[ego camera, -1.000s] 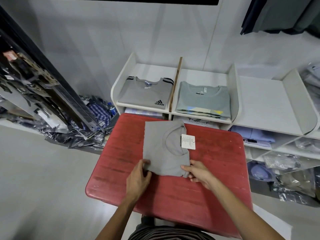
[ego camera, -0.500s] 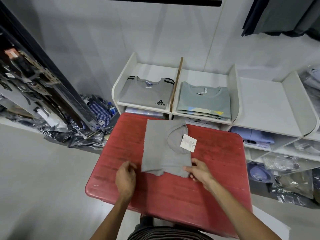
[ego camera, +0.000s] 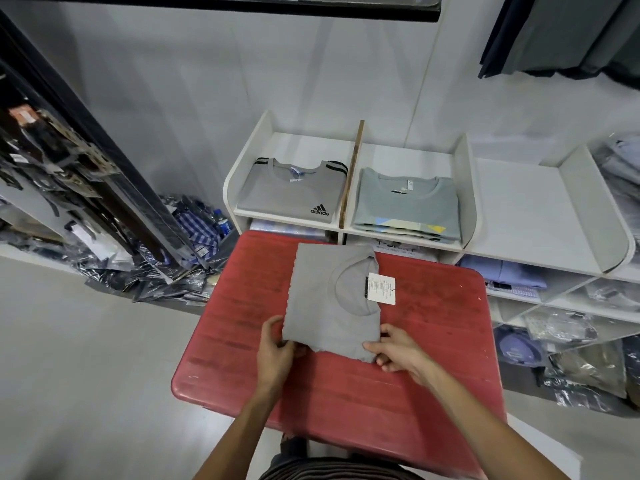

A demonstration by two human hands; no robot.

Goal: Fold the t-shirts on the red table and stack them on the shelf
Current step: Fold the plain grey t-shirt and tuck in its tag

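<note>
Hands: two, the left hand (ego camera: 277, 351) and the right hand (ego camera: 401, 351), each pinching a near corner of the same shirt.
Folded grey t-shirt (ego camera: 332, 299) between the fingers: one, with one white tag (ego camera: 381, 288) beyond the right fingers.
Red table (ego camera: 433, 382) under the hands: one.
White shelf (ego camera: 533, 206) beyond the fingertips: one.
Adidas t-shirt (ego camera: 294, 192), far past the left fingers: one.
Pile of green-grey t-shirts (ego camera: 408, 206), far past the right fingers: one pile; number of shirts unclear.
</note>
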